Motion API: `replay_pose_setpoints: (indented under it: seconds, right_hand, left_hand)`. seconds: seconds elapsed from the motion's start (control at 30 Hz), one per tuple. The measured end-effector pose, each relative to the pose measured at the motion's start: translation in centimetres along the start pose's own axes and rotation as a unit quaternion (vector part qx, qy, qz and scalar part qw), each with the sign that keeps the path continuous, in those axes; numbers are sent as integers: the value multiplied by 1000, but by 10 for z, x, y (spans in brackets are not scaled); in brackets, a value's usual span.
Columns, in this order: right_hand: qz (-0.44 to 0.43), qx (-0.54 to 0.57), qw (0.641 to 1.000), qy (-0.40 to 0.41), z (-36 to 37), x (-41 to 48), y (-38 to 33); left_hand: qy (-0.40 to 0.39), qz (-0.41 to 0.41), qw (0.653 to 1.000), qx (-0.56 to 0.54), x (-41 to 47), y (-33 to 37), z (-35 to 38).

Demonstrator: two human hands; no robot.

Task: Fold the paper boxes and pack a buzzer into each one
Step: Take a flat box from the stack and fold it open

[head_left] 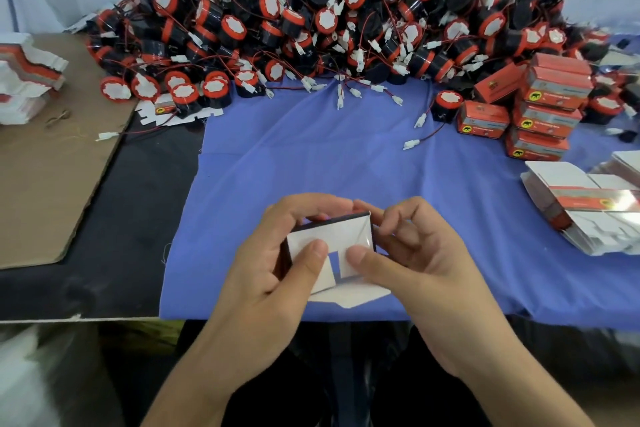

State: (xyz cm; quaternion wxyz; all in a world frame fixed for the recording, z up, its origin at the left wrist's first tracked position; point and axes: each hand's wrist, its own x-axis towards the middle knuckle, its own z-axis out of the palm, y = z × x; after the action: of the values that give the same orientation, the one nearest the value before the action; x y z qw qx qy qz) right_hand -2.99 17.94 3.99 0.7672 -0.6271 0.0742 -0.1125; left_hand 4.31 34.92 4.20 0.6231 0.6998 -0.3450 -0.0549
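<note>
A: Holding what, those two hands?

B: One half-folded paper box (pixel 332 236), low over the near edge of the blue cloth (pixel 346 156). The left hand (pixel 277 263) curls its fingers over the far edge and presses its thumb on a white flap. The right hand (pixel 408 253) grips the right side, with its thumb on the flap beside it.

A: Any print on it?

B: Only the plain white inside shows, with dark edges and a glossy crease. A pointed flap hangs underneath.

A: And the buzzers?

B: A big pile of buzzers (pixel 346 10) sits at the back. They are round and black with red rims, white scalloped labels and thin red wires ending in white plugs. One lone buzzer (pixel 446 104) stands apart, right of centre.

A: Anything readable nearby?

B: The finished boxes (pixel 540 107) stacked at the right are red with a grey band. Each has a yellow disc bearing a dark animal, but the lettering is too small to read. Flat blanks (pixel 588 211) lie fanned just in front of them. More blanks (pixel 24 76) sit far left on a brown cardboard sheet (pixel 52 166).
</note>
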Motion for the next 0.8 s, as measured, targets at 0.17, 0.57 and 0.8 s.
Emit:
replay_pose_setpoints:
  seconds: [0.17, 0.57, 0.8]
  right_hand:
    - [-52, -96, 990, -86, -8, -10, -4]
    - [-99, 83, 986, 107, 25, -17, 7]
    - [-80, 152, 980, 98, 40, -16, 2]
  left_hand:
    - [68, -36, 990, -115, 2, -4, -8]
    - [46, 10, 993, -112, -8, 21, 29]
    - [122, 38, 986, -107, -4, 20, 41]
